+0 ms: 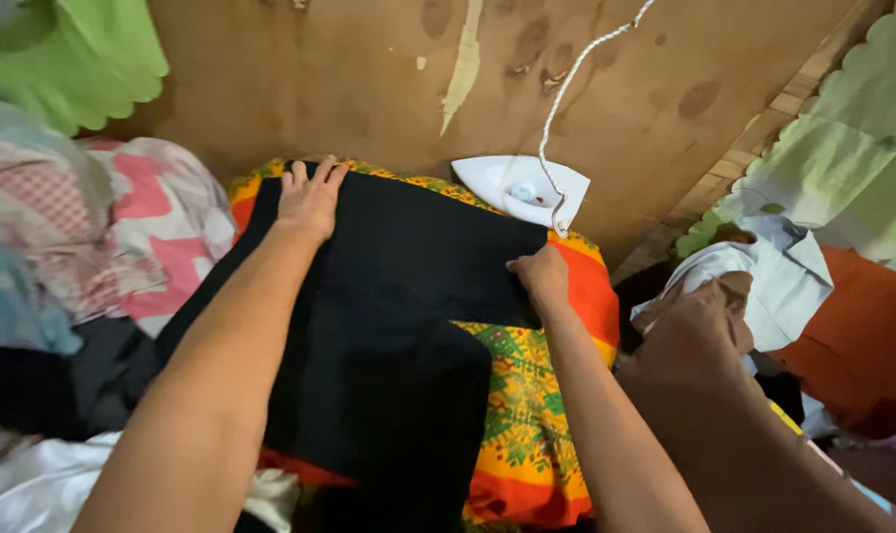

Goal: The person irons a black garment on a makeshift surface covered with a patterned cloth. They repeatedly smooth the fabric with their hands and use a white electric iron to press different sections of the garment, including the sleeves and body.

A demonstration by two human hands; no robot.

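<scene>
My left hand [310,200] lies flat, fingers spread, on the plain black rectangular cloth [389,336]; my right hand [539,274] pinches its far-right edge; the long axis runs away from me.

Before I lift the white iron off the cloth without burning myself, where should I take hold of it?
Probably by the handle along the top of the white iron, coming from above on the right hand side. It lies flat, pointed nose to the left, with the cord leaving its right end, so approach clear of that.
</scene>
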